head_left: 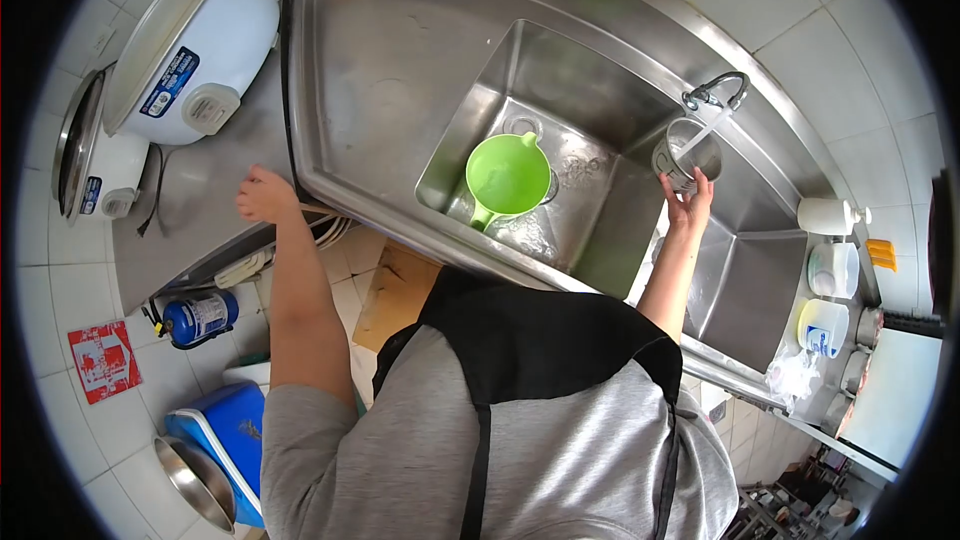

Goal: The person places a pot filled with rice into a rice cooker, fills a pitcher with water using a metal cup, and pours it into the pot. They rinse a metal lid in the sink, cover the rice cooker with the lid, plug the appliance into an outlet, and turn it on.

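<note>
- Your right grip is clamped on a pot, its fingers set against the near wall.
- The pot is beneath the running tap, near the divider between the left basin and the right basin; water streams into its mouth.
- Your left grip, fingers curled together, is at the edge of the desk; whether it touches the surface, you cannot tell from this angle.
- In the left basin sits a green bowl, its handle pointing toward you and its spout away, with water on the steel floor around it.
- To your left, a big cooker stands on the desk just beside a small cooker.
- Past the right basin, two tubs stand side by side, a plastic bag near them.
- Lower left, a blue extinguisher is near a blue cooler.
</note>
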### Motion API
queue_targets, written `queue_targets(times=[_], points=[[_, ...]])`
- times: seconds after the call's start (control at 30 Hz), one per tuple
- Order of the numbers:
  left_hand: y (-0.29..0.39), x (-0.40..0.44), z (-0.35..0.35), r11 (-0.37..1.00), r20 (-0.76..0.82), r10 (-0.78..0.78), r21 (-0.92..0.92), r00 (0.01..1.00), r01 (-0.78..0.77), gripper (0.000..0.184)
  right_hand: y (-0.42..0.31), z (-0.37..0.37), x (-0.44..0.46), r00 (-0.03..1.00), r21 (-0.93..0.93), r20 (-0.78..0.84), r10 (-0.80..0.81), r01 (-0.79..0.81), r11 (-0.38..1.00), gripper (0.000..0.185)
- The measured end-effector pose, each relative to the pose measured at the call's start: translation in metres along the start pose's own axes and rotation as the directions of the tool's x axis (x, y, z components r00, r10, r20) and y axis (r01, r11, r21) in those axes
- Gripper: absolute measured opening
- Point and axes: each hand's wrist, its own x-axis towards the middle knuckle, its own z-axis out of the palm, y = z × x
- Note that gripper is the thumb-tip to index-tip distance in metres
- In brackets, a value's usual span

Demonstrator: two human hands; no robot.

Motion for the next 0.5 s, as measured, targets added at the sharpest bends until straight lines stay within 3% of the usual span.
queue_targets(times=[0.17,0.4,0.5], points=[[-0.001,0.000,0.002,1.000,-0.005,0.005,0.023,1.000,-0.005,0.044,0.002,-0.015,0.008,1.000,-0.066,-0.019,-0.015,0.014,0.998,0.055],[-0.001,0.000,0.000,1.000,0.009,0.005,0.023,1.000,-0.005,0.044,0.004,-0.029,0.016,0.998,0.063,-0.023,0.054,-0.052,0.997,0.035],[0.000,0.000,-0.002,1.000,-0.001,0.008,0.010,1.000,-0.008,0.044,0.004,-0.033,0.019,0.997,0.030,-0.025,0.075,-0.074,0.997,0.050]])
